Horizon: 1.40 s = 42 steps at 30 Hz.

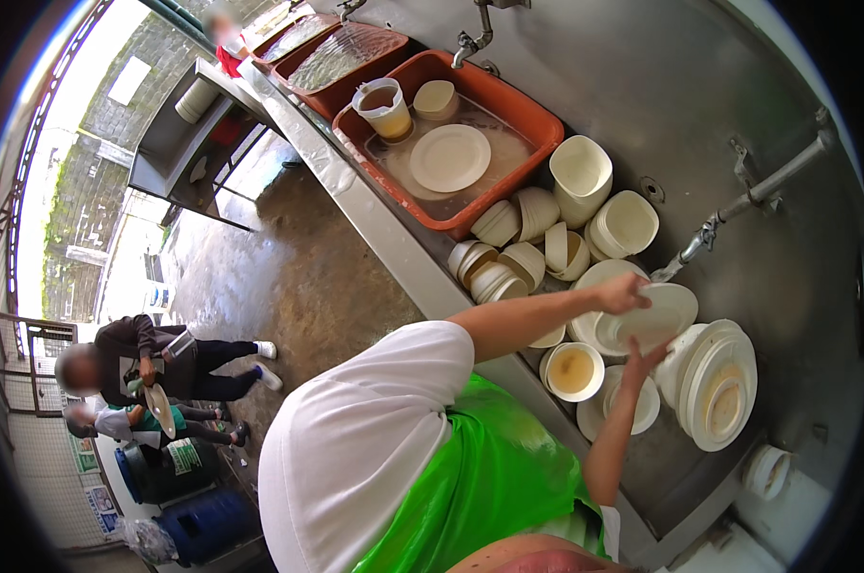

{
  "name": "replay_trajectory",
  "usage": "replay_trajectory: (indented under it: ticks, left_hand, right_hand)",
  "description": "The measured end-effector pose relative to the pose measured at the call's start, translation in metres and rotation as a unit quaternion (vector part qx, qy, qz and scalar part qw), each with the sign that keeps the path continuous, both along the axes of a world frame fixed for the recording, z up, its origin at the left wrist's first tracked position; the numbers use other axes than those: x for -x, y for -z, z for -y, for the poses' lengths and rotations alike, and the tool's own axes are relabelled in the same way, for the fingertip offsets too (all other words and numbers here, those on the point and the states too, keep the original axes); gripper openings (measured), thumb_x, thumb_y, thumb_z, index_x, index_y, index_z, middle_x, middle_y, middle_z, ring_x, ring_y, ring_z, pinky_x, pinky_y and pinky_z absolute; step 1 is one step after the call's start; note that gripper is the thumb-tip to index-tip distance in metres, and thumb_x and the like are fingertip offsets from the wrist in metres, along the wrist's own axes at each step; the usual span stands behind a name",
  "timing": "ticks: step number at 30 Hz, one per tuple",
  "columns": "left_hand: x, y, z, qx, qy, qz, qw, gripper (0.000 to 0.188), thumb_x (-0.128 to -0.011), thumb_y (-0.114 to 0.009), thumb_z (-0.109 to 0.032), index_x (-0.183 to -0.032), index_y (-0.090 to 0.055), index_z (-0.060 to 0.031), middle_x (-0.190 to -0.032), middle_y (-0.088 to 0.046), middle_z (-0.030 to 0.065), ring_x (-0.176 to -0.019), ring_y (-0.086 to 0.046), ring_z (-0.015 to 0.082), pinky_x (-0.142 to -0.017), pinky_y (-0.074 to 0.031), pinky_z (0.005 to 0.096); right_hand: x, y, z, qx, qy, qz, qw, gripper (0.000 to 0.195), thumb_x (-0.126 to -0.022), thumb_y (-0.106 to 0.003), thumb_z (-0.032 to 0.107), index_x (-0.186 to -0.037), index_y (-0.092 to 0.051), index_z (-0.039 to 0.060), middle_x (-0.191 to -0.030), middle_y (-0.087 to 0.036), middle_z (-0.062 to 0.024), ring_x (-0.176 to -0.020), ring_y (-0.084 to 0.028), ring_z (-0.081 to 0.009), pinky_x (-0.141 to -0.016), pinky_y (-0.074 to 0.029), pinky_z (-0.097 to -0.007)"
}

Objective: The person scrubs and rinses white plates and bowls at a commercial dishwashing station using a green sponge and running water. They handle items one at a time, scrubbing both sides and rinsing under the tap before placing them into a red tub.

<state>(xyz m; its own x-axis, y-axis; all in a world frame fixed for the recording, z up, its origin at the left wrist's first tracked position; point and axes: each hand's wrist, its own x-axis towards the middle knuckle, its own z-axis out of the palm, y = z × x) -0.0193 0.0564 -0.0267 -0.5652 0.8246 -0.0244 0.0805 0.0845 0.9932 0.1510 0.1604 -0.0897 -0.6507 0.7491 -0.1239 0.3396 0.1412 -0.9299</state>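
Note:
My left hand [622,294] grips the rim of a pale plate [665,315], held tilted near the end of a metal spout. At the plate's lower edge is my right hand [643,364], fingers spread; whether it bears the plate is unclear. Beneath them, more pale plates [600,276] lie in the metal sink. On the right leans a stack of soiled plates [718,390], brown residue on the front one. Nearer me sits a bowl [574,372] with a yellowish-brown stain, beside another plate and bowl [640,408].
Stacks of cream bowls [521,243] fill the sink's middle. Beyond stands an orange basin [450,215] of cloudy water holding a plate, bowls and a plastic pitcher [383,107]. A pipe [768,186] crosses the back wall. Two people [167,365] stand behind, near blue barrels [210,526].

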Motion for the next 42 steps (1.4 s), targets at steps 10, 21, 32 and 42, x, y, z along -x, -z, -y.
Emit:
replay_trajectory:
  ticks: [10, 21, 32, 42]
  left_hand:
    - [0.048, 0.018, -0.002, 0.187, -0.152, -0.174, 0.955, 0.046, -0.079, -0.072, -0.034, -0.106, -0.067, 0.0030, -0.106, -0.068, 0.0193, -0.100, -0.065, 0.0313, -0.090, -0.050, 0.0372]
    - [-0.059, -0.004, 0.011, -0.030, 0.176, -0.406, 0.896, 0.075, -0.094, -0.040, -0.061, -0.146, -0.034, -0.0078, -0.152, -0.030, 0.0165, -0.141, -0.027, 0.0359, -0.113, -0.021, 0.0563]
    - [-0.070, -0.002, 0.010, -0.009, 0.152, -0.430, 0.890, 0.079, -0.084, -0.059, -0.056, -0.143, -0.039, -0.0078, -0.146, -0.041, 0.0140, -0.140, -0.031, 0.0354, -0.115, -0.024, 0.0498]
    - [-0.022, -0.004, 0.121, -0.014, 0.098, -0.415, 0.905, 0.054, -0.074, -0.065, 0.001, -0.127, -0.057, -0.0076, -0.125, -0.061, 0.0103, -0.115, -0.058, 0.0287, -0.095, -0.050, 0.0361]
  right_hand:
    - [-0.028, 0.006, -0.008, 0.615, -0.042, -0.176, 0.768, 0.066, -0.072, -0.050, 0.003, -0.138, -0.041, 0.0054, -0.132, -0.052, -0.0150, -0.118, -0.055, -0.0348, -0.084, -0.057, -0.0532]
    - [-0.033, -0.013, -0.019, 0.534, 0.021, -0.296, 0.791, 0.065, -0.070, -0.048, 0.004, -0.135, -0.044, -0.0013, -0.127, -0.055, -0.0174, -0.112, -0.059, -0.0325, -0.092, -0.053, -0.0482]
    - [-0.025, -0.006, 0.001, 0.595, 0.041, -0.292, 0.748, 0.069, -0.068, -0.049, 0.005, -0.136, -0.042, -0.0022, -0.126, -0.058, -0.0159, -0.114, -0.058, -0.0325, -0.095, -0.051, -0.0477]
    - [-0.051, 0.024, -0.056, 0.669, -0.059, -0.173, 0.721, 0.055, -0.085, -0.053, 0.034, -0.125, -0.053, -0.0042, -0.120, -0.063, -0.0186, -0.104, -0.065, -0.0326, -0.079, -0.059, -0.0439]
